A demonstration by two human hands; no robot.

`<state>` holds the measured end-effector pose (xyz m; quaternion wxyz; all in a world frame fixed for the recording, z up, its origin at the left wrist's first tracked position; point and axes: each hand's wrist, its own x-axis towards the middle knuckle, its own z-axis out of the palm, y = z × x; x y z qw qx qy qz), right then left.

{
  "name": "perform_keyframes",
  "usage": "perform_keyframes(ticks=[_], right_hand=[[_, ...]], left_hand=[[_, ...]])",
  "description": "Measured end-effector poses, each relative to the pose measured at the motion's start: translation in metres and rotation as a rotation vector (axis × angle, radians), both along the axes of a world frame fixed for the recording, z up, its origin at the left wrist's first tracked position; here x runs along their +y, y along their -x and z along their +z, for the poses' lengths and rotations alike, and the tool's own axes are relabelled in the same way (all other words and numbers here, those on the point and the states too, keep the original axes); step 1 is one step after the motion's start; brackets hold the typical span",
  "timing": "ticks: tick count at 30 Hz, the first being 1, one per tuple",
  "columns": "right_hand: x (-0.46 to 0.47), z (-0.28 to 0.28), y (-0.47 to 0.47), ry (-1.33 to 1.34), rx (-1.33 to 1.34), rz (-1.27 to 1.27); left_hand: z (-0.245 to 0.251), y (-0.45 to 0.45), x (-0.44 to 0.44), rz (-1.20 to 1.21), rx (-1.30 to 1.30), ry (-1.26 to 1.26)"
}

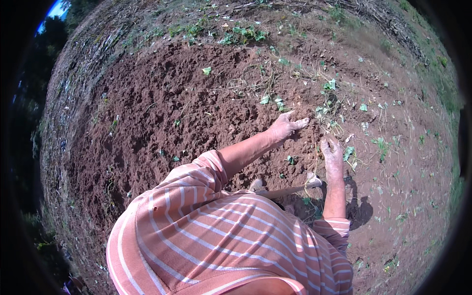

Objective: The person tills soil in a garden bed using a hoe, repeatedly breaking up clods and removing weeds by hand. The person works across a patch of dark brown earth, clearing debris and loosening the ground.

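My left hand (pixel 289 126), coated in dry soil, reaches over the broken red-brown earth (pixel 236 127). Its fingers are spread and nothing shows between them. To its right, my right hand (pixel 333 153) is low over the ground, with thumb and fingertips pointing at pale vine stems (pixel 336 127). Whether those fingers pinch a stem is too small to tell. Wilted green leaves (pixel 348 153) lie beside that hand. Below both hands, a wooden tool handle (pixel 285 191) lies across in front of my body, partly hidden by my striped shirt (pixel 236 228).
Loose clods stretch away to the left. Leafy vines (pixel 243 35) grow along the far side of the dug soil. Smoother ground with scattered leaves (pixel 383 147) lies to the right. Dry stalks (pixel 394 27) are heaped at the upper right, and dark trees stand at the left rim.
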<state>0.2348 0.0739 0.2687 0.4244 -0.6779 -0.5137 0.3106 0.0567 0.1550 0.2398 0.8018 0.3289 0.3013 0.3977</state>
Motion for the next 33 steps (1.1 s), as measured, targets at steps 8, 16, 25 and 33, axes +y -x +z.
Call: perform_keyframes(ticks=[8,16,25,33], right_hand=[[-0.003,0.005,0.035,0.128,0.483,-0.024],[-0.006,0.038,-0.006,0.033,0.407,-0.033],[0.010,0.032,-0.013,0.125,0.435,-0.007],[0.007,0.020,-0.007,0.225,0.518,0.101]], left_hand=[[-0.011,0.002,0.009,-0.016,0.338,-0.319],[-0.052,0.050,0.052,0.162,0.834,-0.316],[-0.053,0.031,0.045,-0.068,0.975,-0.565],[-0.027,0.023,0.031,-0.062,0.501,-0.585]])
